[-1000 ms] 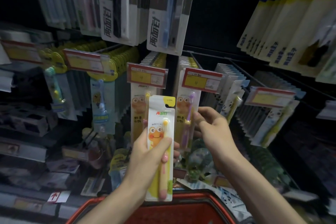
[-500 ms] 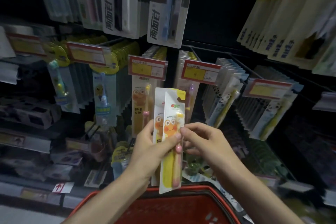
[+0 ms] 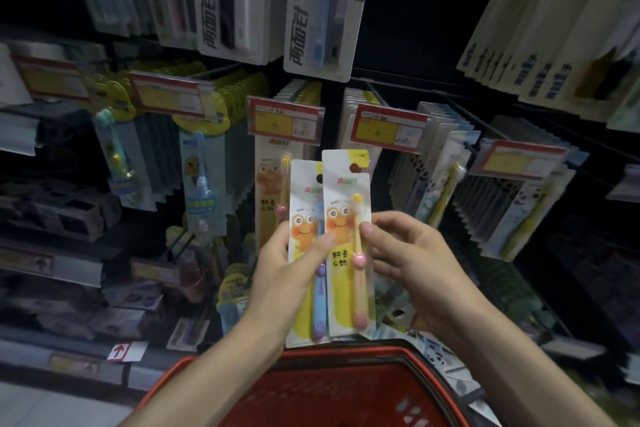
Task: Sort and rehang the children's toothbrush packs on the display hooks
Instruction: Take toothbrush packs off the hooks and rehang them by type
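Head view: we hold two children's toothbrush packs upright at the middle of the frame, in front of the display hooks, and neither is on a hook. Our left hand (image 3: 287,274) grasps the white-and-yellow frog-printed card pack with a blue brush (image 3: 304,198) from its 9 o'clock edge, thumb laid across the front. Overlapping that pack on its 3 o'clock side is the white-and-yellow frog-printed card pack with a yellow brush (image 3: 343,194). Our right hand (image 3: 415,263) pinches it at its 3 o'clock edge, thumb on the front. At 11 o'clock from the packs hangs a red-and-yellow price label (image 3: 284,120), with a matching hanging frog pack (image 3: 268,180) just below it. At 6 o'clock sits the rim of a red plastic basket (image 3: 341,357).
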### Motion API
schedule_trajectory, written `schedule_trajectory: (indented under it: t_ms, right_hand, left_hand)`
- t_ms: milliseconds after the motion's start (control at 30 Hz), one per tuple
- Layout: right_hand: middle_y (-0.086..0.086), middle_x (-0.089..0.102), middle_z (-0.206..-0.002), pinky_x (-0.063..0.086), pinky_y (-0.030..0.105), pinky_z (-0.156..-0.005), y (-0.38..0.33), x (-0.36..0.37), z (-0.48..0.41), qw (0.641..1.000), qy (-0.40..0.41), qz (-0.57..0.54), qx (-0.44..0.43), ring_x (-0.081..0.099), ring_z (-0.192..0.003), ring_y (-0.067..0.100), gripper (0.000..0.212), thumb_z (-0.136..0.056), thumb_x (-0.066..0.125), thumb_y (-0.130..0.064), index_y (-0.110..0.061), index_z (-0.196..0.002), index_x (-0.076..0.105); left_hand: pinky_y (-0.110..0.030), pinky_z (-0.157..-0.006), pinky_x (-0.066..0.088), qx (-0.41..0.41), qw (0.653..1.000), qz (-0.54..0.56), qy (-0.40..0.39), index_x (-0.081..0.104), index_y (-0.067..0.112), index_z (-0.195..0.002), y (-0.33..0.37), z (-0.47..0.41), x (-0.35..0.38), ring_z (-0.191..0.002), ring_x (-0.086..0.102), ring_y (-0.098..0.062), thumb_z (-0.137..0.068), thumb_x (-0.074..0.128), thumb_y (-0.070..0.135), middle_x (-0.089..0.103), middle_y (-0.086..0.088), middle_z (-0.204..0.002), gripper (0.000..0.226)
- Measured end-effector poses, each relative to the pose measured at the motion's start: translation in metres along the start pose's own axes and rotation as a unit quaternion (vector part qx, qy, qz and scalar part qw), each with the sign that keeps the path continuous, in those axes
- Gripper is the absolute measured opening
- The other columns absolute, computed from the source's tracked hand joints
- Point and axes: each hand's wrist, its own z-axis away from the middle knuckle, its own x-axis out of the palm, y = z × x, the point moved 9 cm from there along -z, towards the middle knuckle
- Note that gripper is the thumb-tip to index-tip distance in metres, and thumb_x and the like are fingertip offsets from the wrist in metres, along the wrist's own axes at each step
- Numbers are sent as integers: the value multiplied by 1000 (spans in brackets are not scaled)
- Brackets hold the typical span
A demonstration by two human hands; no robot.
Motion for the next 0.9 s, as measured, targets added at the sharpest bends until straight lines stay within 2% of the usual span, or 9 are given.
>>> schedule_trajectory:
  t_ms: [100, 200, 300, 367, 467, 567, 667, 767, 900]
  right_hand:
    - [7, 81, -103, 65, 34, -85, -13, -2, -4, 999, 14, 13, -30, 79, -97, 24, 15, -101, 66, -17, -9, -111, 73]
    - [3, 81, -103, 64, 38, -86, -26, -4, -10, 997, 41, 32, -60, 78, -97, 21, 13, -101, 66, -19, -14, -109, 75]
    - [1, 80, -102, 65, 36, -84, -33, -5, -16, 995, 60, 28, -72, 78, -97, 19, 11, -101, 66, -17, -16, -106, 76]
    - [2, 81, -101, 64, 42, -89, -34, -6, -20, 995, 72, 22, -68, 78, -98, 23, 11, -101, 67, -19, -16, -107, 75]
    - [4, 81, -102, 60, 53, -96, -33, -5, -25, 995, 80, 10, -64, 78, -99, 26, 12, -101, 67, -20, -16, -109, 75]
    - [4, 81, -101, 59, 54, -98, -33, -3, -27, 993, 91, 4, -69, 78, -100, 27, 10, -101, 67, -20, -17, -108, 75]
    - [3, 81, -100, 58, 55, -98, -34, -1, -29, 992, 97, 12, -76, 78, -100, 27, 11, -101, 68, -22, -18, -109, 75]
    - [-1, 81, -99, 59, 53, -97, -41, 0, -29, 989, 99, 44, -98, 77, -98, 22, 10, -101, 67, -24, -22, -107, 75]
    - [-4, 80, -96, 62, 38, -90, -48, -1, -29, 982, 106, 92, -127, 76, -89, 8, 9, -102, 67, -23, -24, -105, 75]
  left_hand:
    - [-30, -81, 61, 14, 1000, -19, 15, 73, 22, -110, 3, 2, -4, -94, 76, -25, -101, 65, 22, 79, -10, -98, 13]
    - [-34, -85, 60, 16, 999, -36, 13, 71, 17, -108, 1, 3, -4, -97, 72, -35, -103, 61, 21, 72, -22, -102, 12]
    - [-22, -76, 58, 20, 998, -52, 5, 69, 13, -106, 0, 2, -4, -82, 71, -22, -104, 59, 19, 71, -22, -95, 13]
    - [-15, -65, 51, 20, 998, -56, 6, 68, 12, -104, 0, 0, -6, -75, 63, -14, -104, 58, 18, 67, -16, -83, 12]
    - [-9, -62, 49, 20, 998, -65, 12, 69, 19, -100, 1, -1, -9, -71, 60, -7, -104, 57, 18, 64, -3, -80, 13]
    - [-13, -64, 50, 22, 997, -73, 15, 70, 22, -100, 3, -2, -11, -72, 62, -9, -105, 56, 18, 64, -14, -81, 15]
    - [-20, -67, 54, 20, 996, -78, 23, 70, 21, -99, 3, -3, -14, -76, 68, -12, -105, 55, 18, 72, -11, -86, 17]
    - [-35, -71, 56, 15, 996, -86, 35, 70, 23, -95, 2, -2, -16, -74, 69, -19, -105, 54, 18, 73, -11, -87, 20]
    - [-44, -76, 61, 16, 995, -85, 39, 69, 17, -99, 1, -2, -17, -80, 70, -34, -105, 54, 16, 71, -24, -96, 17]
